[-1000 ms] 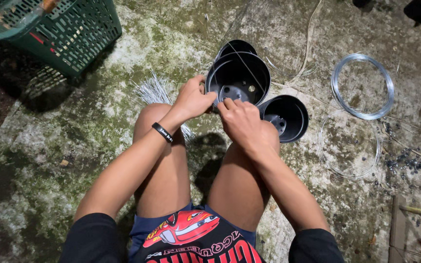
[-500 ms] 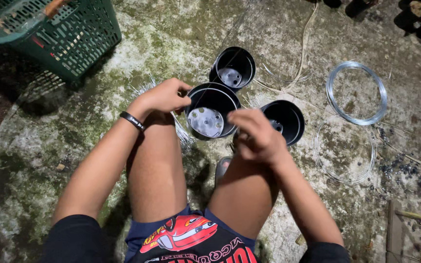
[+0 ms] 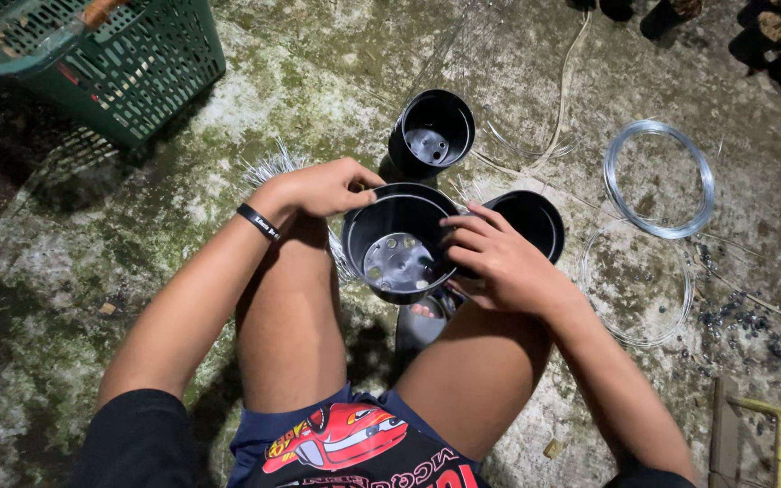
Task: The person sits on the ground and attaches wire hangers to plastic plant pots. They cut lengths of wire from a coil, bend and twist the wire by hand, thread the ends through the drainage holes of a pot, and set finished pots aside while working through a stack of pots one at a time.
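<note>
both hands grip the black pot [image 3: 398, 244] between the knees: left hand [image 3: 323, 188] pinching its rim at 10 o'clock, right hand [image 3: 499, 258] now clasping at 3. since a second ago it has tipped upright, off the second pot [image 3: 528, 221]; third pot [image 3: 432, 132] at 12, wire coil [image 3: 660, 179] at 2.

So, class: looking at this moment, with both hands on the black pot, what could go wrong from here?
1. The left hand and right hand pinch only the rim of the black pot, which hangs above the knees; it might slip and drop.
2. Loose wire coils lie on the ground close by and could snag a foot.
3. Thin wire pieces fan out beside the left wrist and might prick skin.
</note>
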`<action>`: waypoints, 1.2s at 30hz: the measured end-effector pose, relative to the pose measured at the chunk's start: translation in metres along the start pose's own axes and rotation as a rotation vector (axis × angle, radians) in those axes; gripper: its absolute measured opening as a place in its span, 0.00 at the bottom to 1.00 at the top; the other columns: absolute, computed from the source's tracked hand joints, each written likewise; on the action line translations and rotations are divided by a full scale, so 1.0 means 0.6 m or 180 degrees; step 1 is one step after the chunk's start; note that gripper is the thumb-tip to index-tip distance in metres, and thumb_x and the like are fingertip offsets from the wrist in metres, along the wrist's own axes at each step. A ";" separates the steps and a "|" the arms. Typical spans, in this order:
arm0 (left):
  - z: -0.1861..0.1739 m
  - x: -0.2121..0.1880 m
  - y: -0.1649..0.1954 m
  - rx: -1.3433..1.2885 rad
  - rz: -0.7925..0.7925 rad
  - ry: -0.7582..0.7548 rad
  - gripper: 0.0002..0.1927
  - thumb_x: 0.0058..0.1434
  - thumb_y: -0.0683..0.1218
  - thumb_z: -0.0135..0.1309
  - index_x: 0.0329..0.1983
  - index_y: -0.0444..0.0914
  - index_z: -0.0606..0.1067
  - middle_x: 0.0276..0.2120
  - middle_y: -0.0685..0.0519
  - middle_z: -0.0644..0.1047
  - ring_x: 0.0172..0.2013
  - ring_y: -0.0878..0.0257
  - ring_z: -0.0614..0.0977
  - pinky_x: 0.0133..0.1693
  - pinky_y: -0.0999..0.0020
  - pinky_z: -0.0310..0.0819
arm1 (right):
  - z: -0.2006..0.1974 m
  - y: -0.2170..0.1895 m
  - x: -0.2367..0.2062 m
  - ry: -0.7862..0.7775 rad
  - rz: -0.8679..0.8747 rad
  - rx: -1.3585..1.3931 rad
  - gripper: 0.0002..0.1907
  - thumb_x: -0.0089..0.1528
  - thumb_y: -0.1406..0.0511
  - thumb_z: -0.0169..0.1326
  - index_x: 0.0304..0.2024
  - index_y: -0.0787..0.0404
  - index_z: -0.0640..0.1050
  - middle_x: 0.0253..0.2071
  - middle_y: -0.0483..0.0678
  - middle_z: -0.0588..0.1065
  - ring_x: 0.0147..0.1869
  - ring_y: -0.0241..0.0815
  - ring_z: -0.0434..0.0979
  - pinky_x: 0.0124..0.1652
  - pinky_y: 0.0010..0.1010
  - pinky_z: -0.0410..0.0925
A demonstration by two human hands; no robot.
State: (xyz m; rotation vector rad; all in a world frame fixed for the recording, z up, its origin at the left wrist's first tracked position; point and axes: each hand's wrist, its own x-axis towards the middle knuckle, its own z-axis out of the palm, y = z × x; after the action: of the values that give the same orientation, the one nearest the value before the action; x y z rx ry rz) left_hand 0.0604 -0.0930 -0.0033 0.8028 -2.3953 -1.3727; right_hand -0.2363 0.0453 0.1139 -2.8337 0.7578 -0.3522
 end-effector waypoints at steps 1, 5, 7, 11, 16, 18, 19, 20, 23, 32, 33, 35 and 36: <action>0.004 0.002 -0.002 -0.0201 -0.0121 0.0036 0.19 0.67 0.48 0.52 0.58 0.35 0.77 0.39 0.48 0.84 0.36 0.65 0.81 0.40 0.67 0.77 | 0.006 0.000 -0.002 -0.0035 0.0002 -0.0024 0.15 0.51 0.64 0.64 0.38 0.60 0.76 0.44 0.49 0.75 0.62 0.52 0.72 0.68 0.55 0.57; 0.003 0.005 -0.001 -0.1146 -0.0340 0.0635 0.21 0.74 0.53 0.43 0.62 0.38 0.76 0.42 0.50 0.81 0.38 0.67 0.80 0.39 0.68 0.81 | 0.035 0.006 -0.008 -0.0231 0.0026 -0.0357 0.10 0.54 0.65 0.62 0.36 0.59 0.76 0.36 0.47 0.73 0.50 0.47 0.75 0.66 0.53 0.61; -0.001 -0.001 0.005 -0.1598 -0.0404 0.0884 0.22 0.75 0.55 0.39 0.62 0.38 0.75 0.45 0.51 0.79 0.41 0.69 0.82 0.41 0.69 0.84 | 0.048 0.007 -0.011 -0.0220 0.0123 -0.0461 0.09 0.56 0.64 0.62 0.36 0.59 0.76 0.33 0.47 0.72 0.45 0.46 0.76 0.62 0.49 0.64; 0.005 -0.025 0.025 -0.1375 -0.0606 0.0703 0.19 0.72 0.51 0.44 0.59 0.37 0.73 0.45 0.51 0.79 0.40 0.68 0.84 0.39 0.67 0.83 | 0.069 0.008 -0.014 0.0129 0.0248 -0.0414 0.11 0.59 0.61 0.62 0.36 0.60 0.76 0.35 0.48 0.74 0.43 0.48 0.77 0.51 0.40 0.67; 0.008 -0.031 0.035 -0.1195 -0.0316 0.0874 0.10 0.70 0.42 0.53 0.48 0.31 0.78 0.35 0.50 0.82 0.34 0.66 0.83 0.38 0.68 0.81 | 0.086 0.012 -0.014 0.0137 0.0279 -0.0484 0.11 0.57 0.62 0.61 0.37 0.61 0.75 0.39 0.49 0.76 0.44 0.48 0.78 0.46 0.38 0.67; 0.002 -0.030 0.032 -0.0964 -0.0252 0.1100 0.09 0.69 0.41 0.54 0.47 0.32 0.80 0.31 0.51 0.82 0.32 0.66 0.81 0.37 0.70 0.78 | 0.093 0.015 -0.010 0.0211 0.0231 -0.0465 0.11 0.57 0.63 0.60 0.39 0.61 0.75 0.42 0.51 0.76 0.45 0.48 0.78 0.46 0.38 0.67; 0.000 -0.029 0.032 -0.1072 -0.0211 0.1109 0.08 0.69 0.41 0.55 0.47 0.32 0.80 0.31 0.51 0.82 0.33 0.67 0.81 0.37 0.71 0.78 | 0.096 0.017 -0.009 0.0154 0.0247 -0.0470 0.12 0.56 0.64 0.60 0.40 0.61 0.75 0.41 0.50 0.76 0.45 0.48 0.78 0.46 0.38 0.67; 0.000 -0.028 0.031 -0.1180 -0.0173 0.1118 0.08 0.68 0.41 0.55 0.46 0.32 0.81 0.31 0.52 0.82 0.33 0.68 0.81 0.38 0.71 0.78 | 0.099 0.018 -0.008 0.0098 0.0261 -0.0473 0.13 0.55 0.65 0.59 0.40 0.61 0.75 0.41 0.50 0.76 0.45 0.47 0.78 0.46 0.38 0.67; 0.006 -0.026 0.036 -0.1017 -0.0122 0.1312 0.08 0.65 0.41 0.58 0.45 0.34 0.81 0.33 0.54 0.83 0.34 0.68 0.82 0.39 0.72 0.78 | 0.110 0.023 -0.001 0.0003 0.0345 -0.0448 0.12 0.55 0.65 0.60 0.39 0.61 0.75 0.36 0.49 0.74 0.42 0.47 0.78 0.41 0.39 0.67; 0.049 -0.016 0.044 -0.0074 -0.0007 0.1686 0.07 0.59 0.44 0.66 0.40 0.40 0.85 0.36 0.51 0.79 0.37 0.61 0.80 0.40 0.66 0.75 | 0.132 0.022 0.013 -0.0039 0.0356 -0.0515 0.15 0.51 0.67 0.61 0.40 0.59 0.74 0.35 0.48 0.73 0.37 0.47 0.79 0.37 0.39 0.69; 0.052 -0.014 0.044 -0.0005 0.0081 0.1671 0.07 0.59 0.45 0.66 0.40 0.40 0.85 0.36 0.50 0.78 0.37 0.61 0.79 0.40 0.66 0.75 | 0.133 0.020 0.014 -0.0032 0.0354 -0.0528 0.16 0.50 0.67 0.61 0.40 0.59 0.74 0.35 0.49 0.73 0.38 0.47 0.79 0.37 0.40 0.69; 0.048 -0.008 0.043 -0.0049 0.0021 0.1832 0.07 0.63 0.45 0.62 0.42 0.39 0.84 0.38 0.49 0.77 0.39 0.61 0.79 0.40 0.66 0.75 | 0.133 0.019 0.016 -0.0027 0.0335 -0.0523 0.19 0.48 0.67 0.61 0.41 0.60 0.75 0.35 0.49 0.73 0.37 0.48 0.79 0.37 0.40 0.70; 0.043 -0.005 0.045 -0.0070 -0.0007 0.1915 0.07 0.64 0.45 0.60 0.43 0.38 0.83 0.40 0.49 0.76 0.39 0.61 0.79 0.40 0.65 0.75 | 0.133 0.019 0.017 -0.0023 0.0323 -0.0524 0.20 0.47 0.66 0.61 0.42 0.60 0.75 0.35 0.50 0.73 0.37 0.49 0.79 0.37 0.40 0.70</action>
State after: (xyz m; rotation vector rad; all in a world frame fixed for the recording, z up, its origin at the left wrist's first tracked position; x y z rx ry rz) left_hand 0.0414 -0.0624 0.0063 1.0347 -1.9049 -0.9705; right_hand -0.2112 0.0401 0.0370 -2.9310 0.9668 -0.2760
